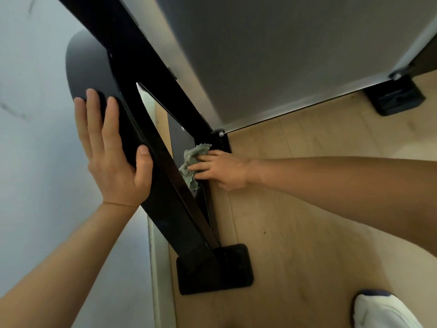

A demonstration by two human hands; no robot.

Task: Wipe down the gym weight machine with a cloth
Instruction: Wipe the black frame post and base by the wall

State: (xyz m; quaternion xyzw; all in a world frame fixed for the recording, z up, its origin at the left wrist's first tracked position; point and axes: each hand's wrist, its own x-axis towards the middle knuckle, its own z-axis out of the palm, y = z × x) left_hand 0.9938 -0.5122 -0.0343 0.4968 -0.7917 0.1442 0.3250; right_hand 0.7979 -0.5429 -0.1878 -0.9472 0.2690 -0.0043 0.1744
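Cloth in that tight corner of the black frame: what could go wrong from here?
1. The right hand presses the cloth into a narrow wedge beside the slanted bar, so fingers could get pinched or scraped there.
2. The cloth is bunched up, so it may well skip parts of that corner.
3. The left hand braces on the glossy bar and might slip, or leave fresh prints.
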